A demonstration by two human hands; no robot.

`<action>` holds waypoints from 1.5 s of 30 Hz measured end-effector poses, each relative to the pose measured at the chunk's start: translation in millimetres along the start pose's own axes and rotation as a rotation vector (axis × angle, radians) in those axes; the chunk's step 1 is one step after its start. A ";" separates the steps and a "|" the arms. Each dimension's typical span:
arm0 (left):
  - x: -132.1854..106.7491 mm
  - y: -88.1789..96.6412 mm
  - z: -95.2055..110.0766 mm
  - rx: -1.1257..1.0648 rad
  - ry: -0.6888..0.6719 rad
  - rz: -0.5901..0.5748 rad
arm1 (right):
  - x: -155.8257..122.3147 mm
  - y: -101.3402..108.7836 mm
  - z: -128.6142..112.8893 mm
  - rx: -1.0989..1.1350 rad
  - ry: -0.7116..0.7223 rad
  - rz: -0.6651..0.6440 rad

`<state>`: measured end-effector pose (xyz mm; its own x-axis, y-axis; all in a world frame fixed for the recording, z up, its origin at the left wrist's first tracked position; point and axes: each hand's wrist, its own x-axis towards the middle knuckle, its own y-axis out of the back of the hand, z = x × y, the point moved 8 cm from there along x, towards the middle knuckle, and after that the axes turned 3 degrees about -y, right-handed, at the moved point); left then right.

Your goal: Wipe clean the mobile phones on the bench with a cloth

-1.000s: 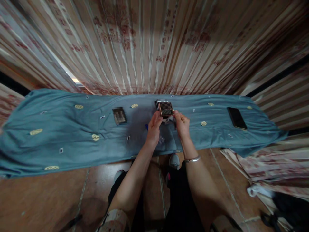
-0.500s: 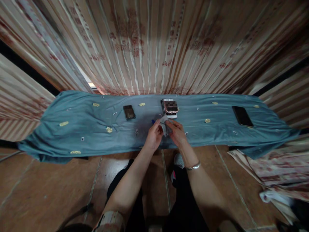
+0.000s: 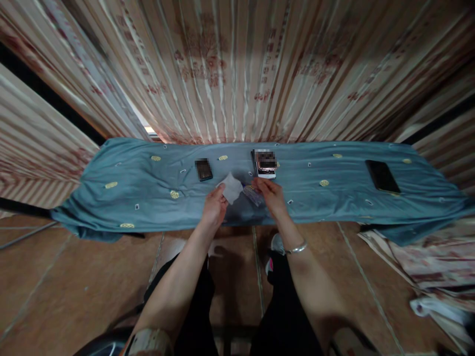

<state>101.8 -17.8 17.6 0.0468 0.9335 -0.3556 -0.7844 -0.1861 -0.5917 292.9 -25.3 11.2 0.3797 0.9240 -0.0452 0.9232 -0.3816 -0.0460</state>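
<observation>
My left hand (image 3: 215,206) pinches a pale grey-white cloth (image 3: 232,189) by its near left edge; the cloth is spread out above the table cover. To the right, my right hand (image 3: 271,195) has its fingers closed together, and whatever they hold is too small to make out. Between the hands shows a clear plastic packet (image 3: 253,196) with a bluish-purple edge, beside my right fingers; whether they touch it I cannot tell. Just beyond my right hand sits a stack of phones (image 3: 265,174), partly blurred. A dark, blurred phone-like object (image 3: 204,169) lies beyond my left hand.
A blue-green patterned cloth (image 3: 111,207) covers the long, narrow table. At its right lies a flat black phone or tablet (image 3: 382,177). Pleated curtains (image 3: 230,74) hang behind and at both sides. Below is a brown tiled floor (image 3: 297,296).
My hands have moved apart, the left one drawing the cloth leftward and unfolding it. The plastic packet now shows between them. The view has shifted slightly.
</observation>
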 end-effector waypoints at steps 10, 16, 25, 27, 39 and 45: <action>-11.6 15.5 23.1 0.028 -0.040 0.030 | -9.1 -46.6 -2.2 -1.113 0.348 -0.197; -13.0 22.9 29.9 0.049 -0.054 0.072 | 1.7 -41.3 1.3 -1.042 0.243 -0.149; -16.7 22.4 30.9 0.055 -0.042 0.094 | -40.8 -44.4 -0.7 0.298 -0.316 -0.382; -19.6 17.2 27.3 0.062 -0.037 0.049 | -53.1 -44.4 -3.8 0.330 -0.345 -0.401; -21.5 1.6 -0.4 0.106 -0.025 -0.119 | -76.4 -44.4 -32.3 -0.717 0.314 -0.251; -20.2 3.1 -5.8 0.085 0.017 -0.079 | -72.9 -38.9 -34.0 -0.787 0.270 -0.240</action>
<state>102.0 -39.0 18.7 0.1212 0.9386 -0.3230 -0.8274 -0.0843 -0.5552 231.3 -77.0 50.2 0.0787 0.9896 0.1206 0.7153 -0.1403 0.6846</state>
